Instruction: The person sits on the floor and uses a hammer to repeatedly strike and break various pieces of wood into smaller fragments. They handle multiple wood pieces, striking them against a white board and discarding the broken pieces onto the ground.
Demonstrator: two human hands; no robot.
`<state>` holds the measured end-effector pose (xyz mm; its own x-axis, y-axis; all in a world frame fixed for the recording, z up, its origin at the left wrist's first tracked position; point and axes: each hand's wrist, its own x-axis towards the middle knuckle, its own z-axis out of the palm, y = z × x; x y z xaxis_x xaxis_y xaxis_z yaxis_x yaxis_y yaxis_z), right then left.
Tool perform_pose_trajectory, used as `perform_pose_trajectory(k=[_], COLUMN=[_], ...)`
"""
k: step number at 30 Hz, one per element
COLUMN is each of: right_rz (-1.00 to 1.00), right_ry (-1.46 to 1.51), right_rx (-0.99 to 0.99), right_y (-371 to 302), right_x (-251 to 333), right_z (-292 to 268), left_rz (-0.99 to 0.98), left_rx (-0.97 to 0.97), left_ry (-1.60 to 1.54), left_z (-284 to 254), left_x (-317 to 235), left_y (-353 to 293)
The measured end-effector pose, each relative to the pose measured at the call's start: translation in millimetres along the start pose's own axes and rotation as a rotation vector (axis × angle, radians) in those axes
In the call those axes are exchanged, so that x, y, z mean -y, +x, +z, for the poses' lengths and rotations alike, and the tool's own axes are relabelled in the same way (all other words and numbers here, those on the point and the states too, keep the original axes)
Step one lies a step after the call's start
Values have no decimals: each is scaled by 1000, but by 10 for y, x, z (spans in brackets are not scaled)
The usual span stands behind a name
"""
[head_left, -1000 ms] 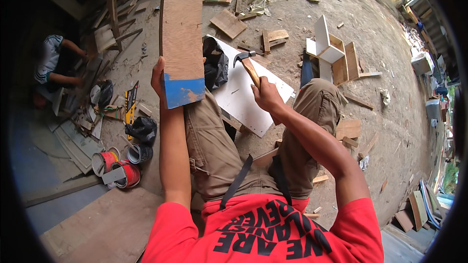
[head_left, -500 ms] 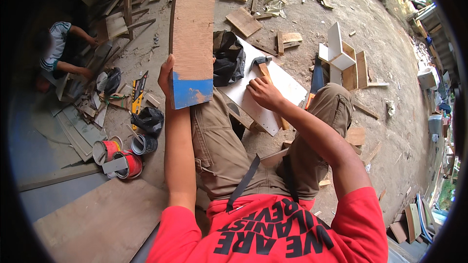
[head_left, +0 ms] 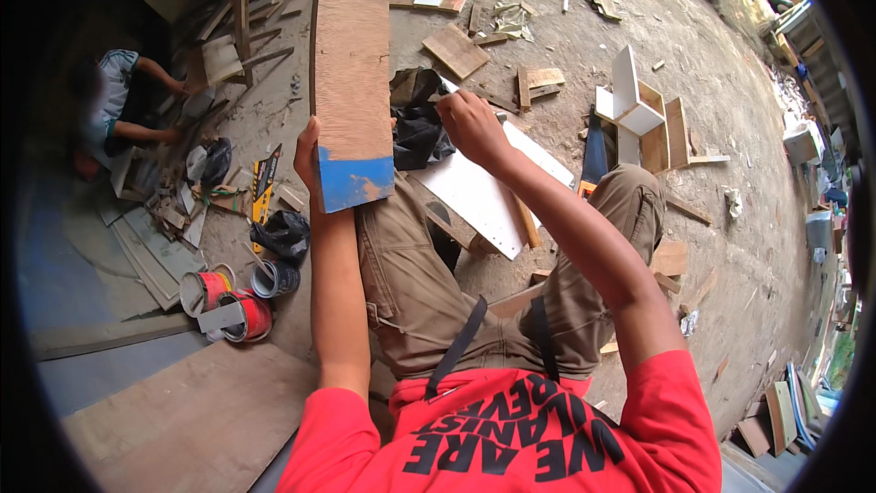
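Note:
My left hand [head_left: 310, 160] is closed on the edge of a long plywood board [head_left: 351, 64] with a blue-painted near end, held up above my left thigh. Most of that hand's fingers are behind the board. My right hand [head_left: 474, 128] is over a white board [head_left: 470, 201], with its fingers curled in at the edge of a black plastic bag [head_left: 420, 132]. Whatever those fingers pinch, if anything, cannot be made out. Beneath my right forearm a hammer lies on the white board; its wooden handle [head_left: 526, 222] shows partly.
A handsaw [head_left: 594, 151] lies by my right knee, near a small white-and-wood assembly [head_left: 639, 114]. Left of me stand several paint cans [head_left: 246, 318] and a yellow-black saw [head_left: 264, 184]. Another person [head_left: 119, 105] works at the far left. Wood scraps [head_left: 456, 50] litter the ground.
My right hand has left the hammer handle and moved forward and left to the black bag. The plywood board in my left hand has shifted slightly left and nearer.

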<state>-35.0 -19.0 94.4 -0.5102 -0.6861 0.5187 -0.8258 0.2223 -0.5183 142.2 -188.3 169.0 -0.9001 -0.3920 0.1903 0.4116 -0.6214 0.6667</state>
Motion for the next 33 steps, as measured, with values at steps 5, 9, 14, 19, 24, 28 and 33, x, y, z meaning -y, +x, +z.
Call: perform_pose_trajectory(k=[5,9,14,19,24,28,33], right_rz=[210,476,753,671,996,837,667], right_ry=[238,-8,-358,-303,292,517,650], right_rx=[-208,-98,346,282,256,-83,-207], right_y=[316,-326,-981,-1302,-1058,-935,-621], right_x=[-97,-486,-132,-249,-108,22,355], right_z=[87,-138,-301,-64,-615,-1013,-1358], left_rz=[15,1,30,-25,-171,-268,-259], left_rx=[-18,62,32,178,243,116,175], left_ry=[99,5,-107,-96,87,185,277], left_z=[48,53,302,249,163,490,458], left_x=[56,157,245,582,647,635,720], left_y=[75,167,197,417,372,286,317])
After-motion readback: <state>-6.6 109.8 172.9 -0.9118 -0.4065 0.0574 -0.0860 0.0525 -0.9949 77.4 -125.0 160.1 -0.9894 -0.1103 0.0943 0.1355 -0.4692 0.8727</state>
